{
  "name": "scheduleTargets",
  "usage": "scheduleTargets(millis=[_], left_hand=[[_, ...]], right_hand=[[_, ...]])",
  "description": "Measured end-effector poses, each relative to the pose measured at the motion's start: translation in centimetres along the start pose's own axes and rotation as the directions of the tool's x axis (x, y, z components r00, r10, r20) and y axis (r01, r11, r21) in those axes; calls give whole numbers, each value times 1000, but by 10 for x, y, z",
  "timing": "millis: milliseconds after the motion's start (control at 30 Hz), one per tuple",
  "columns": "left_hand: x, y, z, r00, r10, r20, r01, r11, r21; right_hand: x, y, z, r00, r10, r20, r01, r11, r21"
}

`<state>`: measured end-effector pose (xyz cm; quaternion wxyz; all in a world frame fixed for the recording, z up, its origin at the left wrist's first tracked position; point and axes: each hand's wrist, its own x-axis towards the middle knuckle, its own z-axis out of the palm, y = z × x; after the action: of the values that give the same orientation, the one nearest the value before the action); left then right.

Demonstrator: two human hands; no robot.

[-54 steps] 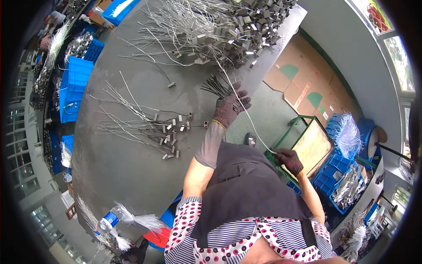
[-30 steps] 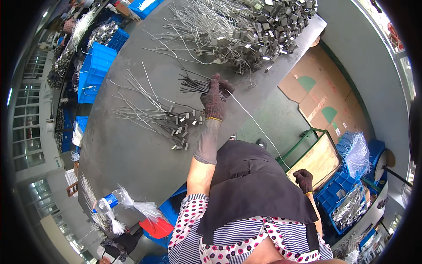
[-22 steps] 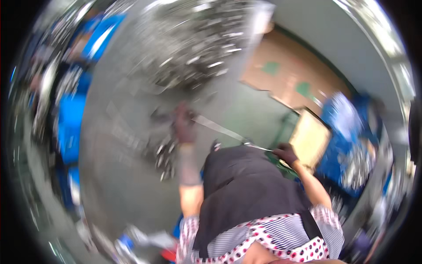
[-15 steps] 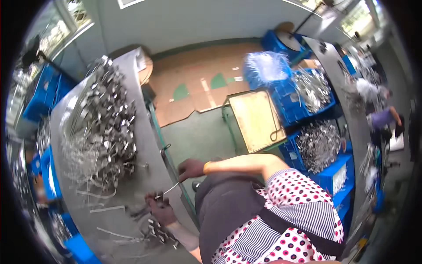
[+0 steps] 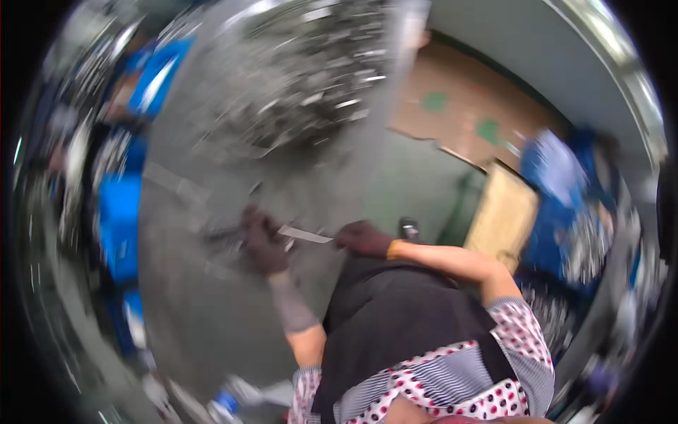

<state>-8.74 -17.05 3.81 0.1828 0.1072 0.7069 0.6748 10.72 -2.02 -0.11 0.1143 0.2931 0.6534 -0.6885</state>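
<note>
Between my two dark-gloved hands stretches a thin, flat metal strip (image 5: 306, 234), pale and shiny. My right hand (image 5: 365, 239) is closed on its right end, in front of the dark apron. At the strip's other end, the curled fingers of my left hand (image 5: 263, 242) are closed on it, over the grey tabletop; motion blur softens their outline. A small shiny piece shows beside the left thumb, too smeared to name. Beyond the hands, a large heap of bent metal pieces (image 5: 311, 78) covers the table's far part.
The grey table (image 5: 212, 311) runs along my left. Blue bins (image 5: 119, 219) stand past its left edge. To the right are a wooden-topped stand (image 5: 500, 215) and more blue bins, one holding metal pieces (image 5: 590, 244). Flattened cardboard (image 5: 459, 99) lies on the floor beyond.
The view has swung, so the table and heap now sit further right in the picture. The strip stays between both hands, now lying nearly level across the view.
</note>
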Motion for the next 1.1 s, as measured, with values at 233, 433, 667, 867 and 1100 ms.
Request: scheduleTargets(millis=[233, 433, 667, 867, 1100], left_hand=[[-46, 22, -23, 964, -230, -135, 158, 900, -407], [-56, 8, -20, 980, -70, -189, 46, 991, -127], [-23, -11, -60, 882, -338, -329, 358, 934, 0], [-44, -37, -123, 856, -432, -283, 433, 899, -60], [-87, -101, -181, 635, -20, -772, 442, 829, 342]], right_hand=[[15, -47, 36, 996, -52, 69, 42, 990, 132], [63, -138, 96, 989, -22, 143, 28, 999, -41], [166, -106, 130, 841, -397, 368, 541, 592, -597], [245, -133, 132, 672, -740, -40, 317, 336, -887], [240, -102, 110, 857, -515, 12, 306, 490, -816]])
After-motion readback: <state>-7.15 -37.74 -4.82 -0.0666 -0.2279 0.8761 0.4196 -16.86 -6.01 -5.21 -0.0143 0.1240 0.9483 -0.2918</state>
